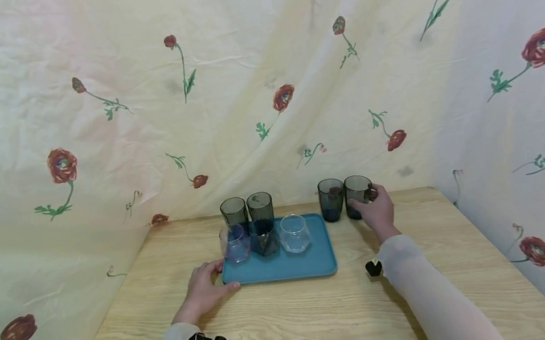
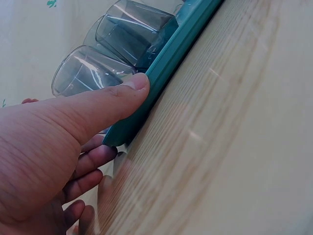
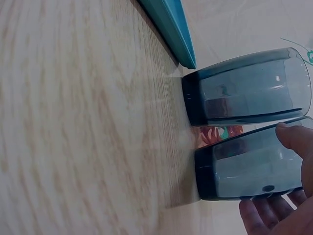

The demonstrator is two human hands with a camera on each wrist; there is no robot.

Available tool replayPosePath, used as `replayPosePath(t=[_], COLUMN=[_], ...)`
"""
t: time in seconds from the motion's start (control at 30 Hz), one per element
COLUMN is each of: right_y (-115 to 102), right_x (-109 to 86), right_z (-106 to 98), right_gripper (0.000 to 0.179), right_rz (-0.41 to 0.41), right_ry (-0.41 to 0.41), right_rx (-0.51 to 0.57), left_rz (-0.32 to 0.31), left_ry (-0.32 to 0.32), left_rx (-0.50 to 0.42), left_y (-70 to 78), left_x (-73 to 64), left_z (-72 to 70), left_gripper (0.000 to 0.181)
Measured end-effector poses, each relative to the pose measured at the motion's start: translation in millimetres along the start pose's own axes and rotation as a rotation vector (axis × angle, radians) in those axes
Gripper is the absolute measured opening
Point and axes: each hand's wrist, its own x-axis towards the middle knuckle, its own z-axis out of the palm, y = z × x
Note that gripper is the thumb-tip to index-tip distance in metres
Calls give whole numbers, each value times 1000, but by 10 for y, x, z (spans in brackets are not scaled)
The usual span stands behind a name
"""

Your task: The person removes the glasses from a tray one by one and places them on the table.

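My left hand (image 1: 204, 288) grips the left front corner of a blue tray (image 1: 291, 270), with its thumb on the rim and its fingers around the side. On the right, my right hand (image 1: 378, 210) holds a dark, see-through glass mug (image 1: 357, 196) around its handle side; the thumb lies against its wall. A similar dark glass (image 1: 331, 199) stands upright just left of that mug, beside the tray. The right wrist view shows the held mug (image 3: 254, 169) and its neighbour (image 3: 244, 93) close together.
On the tray's front row stand a pinkish clear glass (image 1: 236, 249), a short dark glass (image 1: 264, 243) and a clear faceted glass (image 1: 295, 239). Two taller dark glasses (image 1: 260, 206) stand behind them. A flowered cloth (image 1: 240, 82) hangs behind the wooden table (image 1: 292, 322).
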Motion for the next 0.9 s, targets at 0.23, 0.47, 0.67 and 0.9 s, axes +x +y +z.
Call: replayPosePath(t=[0.23, 0.47, 0.67, 0.9], right_y=[-43, -145, -252, -405], right_x=[-11, -22, -43, -70], right_z=[-45, -108, -117, -88], right_gripper=[92, 101, 101, 98], right_rz=[-10, -44, -93, -188], right_ry=[-41, -67, -59, -10], right_rx=[3, 2, 18, 12], left_rz=[4, 2, 1, -11], left_ry=[3, 2, 2, -3], left_rx=[-4, -2, -9, -12], left_y=[3, 4, -5, -19], left_x=[8, 6, 8, 3], left_z=[0, 6, 5, 8], left_gripper=[83, 83, 85, 85])
